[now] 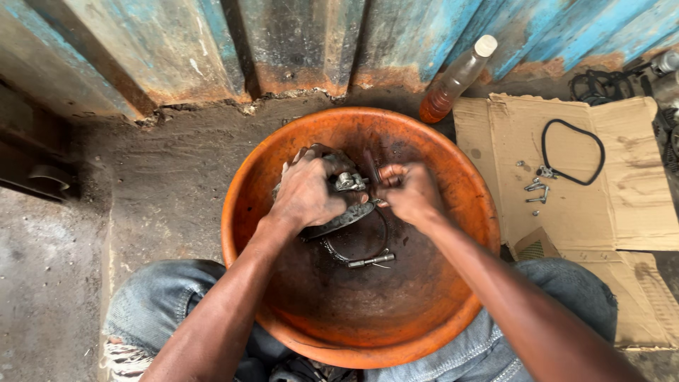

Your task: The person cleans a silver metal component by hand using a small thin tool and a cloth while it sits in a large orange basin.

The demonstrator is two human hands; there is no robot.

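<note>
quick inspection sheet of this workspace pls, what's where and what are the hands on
surface: dirty concrete floor; flattened cardboard at right.
job's things: orange basin between the knees; grimy metal part inside; hose clamp lying on the bottom.
clutter: bottle of amber liquid leaning by the wall; black rubber ring and bolts on the cardboard.
hands: left hand grips the metal part; right hand closed on a small tool, hard to identify.
cables: dark coil at top right, unclear.
surroundings: rusty blue corrugated wall.
</note>
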